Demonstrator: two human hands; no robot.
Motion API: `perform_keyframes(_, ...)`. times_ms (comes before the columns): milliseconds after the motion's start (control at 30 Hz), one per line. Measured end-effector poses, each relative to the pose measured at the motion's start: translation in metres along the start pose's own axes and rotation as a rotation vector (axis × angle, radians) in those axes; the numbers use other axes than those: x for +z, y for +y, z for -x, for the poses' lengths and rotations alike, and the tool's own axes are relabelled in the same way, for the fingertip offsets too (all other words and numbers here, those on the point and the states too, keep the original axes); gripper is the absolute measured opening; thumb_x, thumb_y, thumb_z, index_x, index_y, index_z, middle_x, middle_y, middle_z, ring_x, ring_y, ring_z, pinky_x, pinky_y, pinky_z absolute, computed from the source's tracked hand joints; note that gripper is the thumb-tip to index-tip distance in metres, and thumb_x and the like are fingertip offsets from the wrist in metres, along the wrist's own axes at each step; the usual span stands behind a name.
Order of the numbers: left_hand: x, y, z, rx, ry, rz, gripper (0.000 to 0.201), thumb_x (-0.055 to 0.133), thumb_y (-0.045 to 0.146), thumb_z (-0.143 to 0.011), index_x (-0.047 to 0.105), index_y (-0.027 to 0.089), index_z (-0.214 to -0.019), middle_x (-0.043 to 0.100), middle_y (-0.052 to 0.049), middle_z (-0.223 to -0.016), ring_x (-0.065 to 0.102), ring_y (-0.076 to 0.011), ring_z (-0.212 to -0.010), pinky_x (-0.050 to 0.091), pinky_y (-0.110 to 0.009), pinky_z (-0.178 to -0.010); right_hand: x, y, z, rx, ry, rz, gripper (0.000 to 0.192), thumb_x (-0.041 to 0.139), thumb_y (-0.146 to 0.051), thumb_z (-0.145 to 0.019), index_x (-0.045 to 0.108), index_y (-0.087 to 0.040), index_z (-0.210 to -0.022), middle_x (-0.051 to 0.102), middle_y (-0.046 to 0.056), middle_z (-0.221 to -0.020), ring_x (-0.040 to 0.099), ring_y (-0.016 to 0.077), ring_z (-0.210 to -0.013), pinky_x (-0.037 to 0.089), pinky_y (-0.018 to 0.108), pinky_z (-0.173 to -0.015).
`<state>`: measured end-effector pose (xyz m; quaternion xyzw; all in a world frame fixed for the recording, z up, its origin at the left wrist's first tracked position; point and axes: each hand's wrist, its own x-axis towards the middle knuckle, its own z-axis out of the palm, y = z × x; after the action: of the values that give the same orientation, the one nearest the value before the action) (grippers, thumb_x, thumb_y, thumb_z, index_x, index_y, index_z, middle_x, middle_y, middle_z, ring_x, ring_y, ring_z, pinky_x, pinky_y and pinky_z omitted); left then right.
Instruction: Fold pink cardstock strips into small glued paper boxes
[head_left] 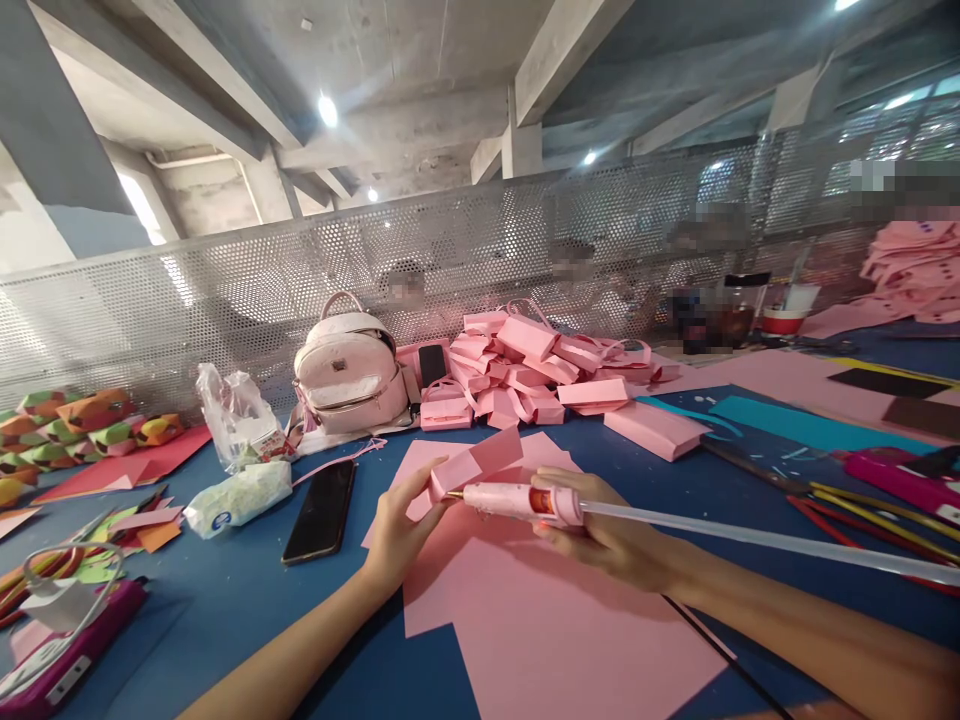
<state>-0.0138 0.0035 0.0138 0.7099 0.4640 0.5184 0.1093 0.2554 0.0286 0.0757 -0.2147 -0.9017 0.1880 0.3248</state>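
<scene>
Your left hand (pixel 397 535) pinches a folded pink piece (pixel 474 464), fingers closed on its near left end, holding it just above the pink sheets (pixel 540 620) in the middle of the surface (pixel 225 590). Your right hand (pixel 611 540) is wrapped shut around a pink glue gun (pixel 517 500), its nozzle at the piece's lower edge and close beside your left fingertips (pixel 435 480).

That closeness is the main risk: if the gun is hot, a slip of the nozzle or a squeeze too many could put glue on your thumb. The piece is held only at one end, so pressure from the nozzle may bend it or swing it away, and the bead would land off the fold. Any drip would fall onto the sheets below and could spoil them.

The long glue stick (pixel 750 540) juts out to the right over the coloured strips (pixel 862 505); turning the gun could sweep it into them. A cord (pixel 720 650) runs near you under your right forearm and could catch as you move.

The phone (pixel 321 510) lies left of your left hand, near enough to be nudged or dripped on. The bag (pixel 349 375) and the heap of pink boxes (pixel 540 375) sit farther off, well apart.
</scene>
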Motion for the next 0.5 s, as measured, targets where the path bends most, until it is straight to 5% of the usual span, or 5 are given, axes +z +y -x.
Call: perform_keyframes(500,0.0,-0.0031,0.0005,0.013,0.031,-0.01,0.041,0.067,0.027,-0.087,0.062,0.022,-0.127,0.073,-0.006,-0.118,0.07,-0.0231,-0.106,0.055,-0.031,-0.093,-0.0101,0.0014,0.0012,-0.078,-0.015,0.006,0.022,0.049,-0.032,-0.094,0.061,-0.018,-0.108,0.067,0.006,-0.093,0.061,0.019,-0.079,0.045,0.027,-0.072)
